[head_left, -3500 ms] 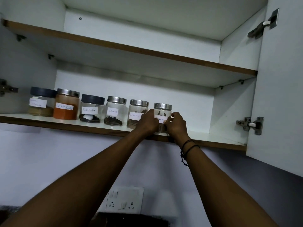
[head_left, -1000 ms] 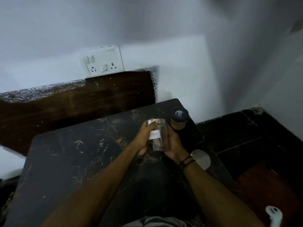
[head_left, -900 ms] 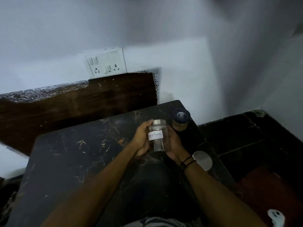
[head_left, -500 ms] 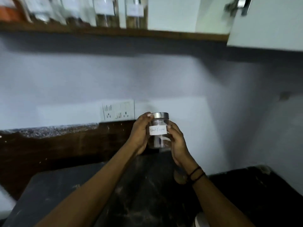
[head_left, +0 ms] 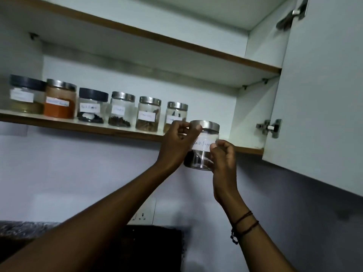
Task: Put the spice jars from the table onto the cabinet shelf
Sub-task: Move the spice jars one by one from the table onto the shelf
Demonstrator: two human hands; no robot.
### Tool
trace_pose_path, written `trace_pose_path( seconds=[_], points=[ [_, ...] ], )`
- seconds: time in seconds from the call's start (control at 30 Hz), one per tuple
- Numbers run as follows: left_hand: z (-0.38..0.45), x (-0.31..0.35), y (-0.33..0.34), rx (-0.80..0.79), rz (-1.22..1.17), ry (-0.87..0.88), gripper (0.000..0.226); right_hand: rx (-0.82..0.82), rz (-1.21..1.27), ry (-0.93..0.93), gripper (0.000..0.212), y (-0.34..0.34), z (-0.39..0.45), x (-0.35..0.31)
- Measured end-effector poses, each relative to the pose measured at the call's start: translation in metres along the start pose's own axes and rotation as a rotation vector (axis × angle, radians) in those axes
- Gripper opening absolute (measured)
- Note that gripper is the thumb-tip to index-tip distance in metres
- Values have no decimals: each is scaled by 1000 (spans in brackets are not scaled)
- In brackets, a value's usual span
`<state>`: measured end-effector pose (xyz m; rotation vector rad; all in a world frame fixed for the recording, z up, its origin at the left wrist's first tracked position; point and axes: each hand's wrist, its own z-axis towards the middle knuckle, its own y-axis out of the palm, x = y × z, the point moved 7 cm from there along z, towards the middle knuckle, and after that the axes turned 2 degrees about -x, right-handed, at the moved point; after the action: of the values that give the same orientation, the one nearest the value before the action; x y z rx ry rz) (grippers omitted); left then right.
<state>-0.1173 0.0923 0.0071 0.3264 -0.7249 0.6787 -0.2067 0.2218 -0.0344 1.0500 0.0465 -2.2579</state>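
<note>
I hold a clear spice jar [head_left: 203,146] with a steel lid and a white "Black Pepper" label between both hands. My left hand [head_left: 175,145] grips its left side and my right hand [head_left: 223,160] its right side. The jar hangs in front of the lower cabinet shelf [head_left: 117,131], at the shelf's edge height, just right of the last jar in the row [head_left: 176,112]. Several labelled jars stand in a line along that shelf, from the left wall to the middle.
The open cabinet door [head_left: 322,95] hangs at the right with its hinge [head_left: 269,127] near the shelf end. An upper shelf [head_left: 176,43] runs above. A wall socket [head_left: 144,213] and the dark table [head_left: 153,248] lie below.
I lifted the jar from the table up to shelf height and my view tilted up from the tabletop to the cabinet.
</note>
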Motion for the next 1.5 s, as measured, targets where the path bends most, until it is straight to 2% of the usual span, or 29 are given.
trace_pose_path(
  seconds=[0.17,0.3,0.43,0.57,0.77,0.9,1.0,1.13,1.27,1.33,1.4,1.5],
  points=[
    [41,28,1,96,144,119,32,108,-106,-157,30,11,41,-23],
    [74,26,8,95,210,90,35,141,-333,-212,27,17,84,-30],
    [99,7,18,70,331,19,30,77,-543,-138,31,20,125,-15],
    [108,-19,29,-26,393,-50,18,-29,-677,-32,33,19,146,8],
    [112,-32,37,-116,601,-1,23,-71,-784,9,32,19,156,23],
    [111,-33,42,-101,780,39,41,-64,-821,46,33,19,158,28],
    [107,-34,42,-60,835,72,27,-92,-837,70,35,18,153,29],
    [89,-25,39,-48,733,148,26,-79,-795,0,40,11,128,15],
    [36,-19,42,-93,479,216,22,-16,-700,-173,21,-8,68,-9],
    [-3,-27,51,-174,351,190,21,-45,-716,-248,13,-20,24,-8],
    [-48,-42,64,-251,267,156,23,-76,-767,-268,15,-34,-24,3],
    [-127,-89,92,-379,160,-17,28,-72,-837,-133,21,-71,-99,40]
  ],
)
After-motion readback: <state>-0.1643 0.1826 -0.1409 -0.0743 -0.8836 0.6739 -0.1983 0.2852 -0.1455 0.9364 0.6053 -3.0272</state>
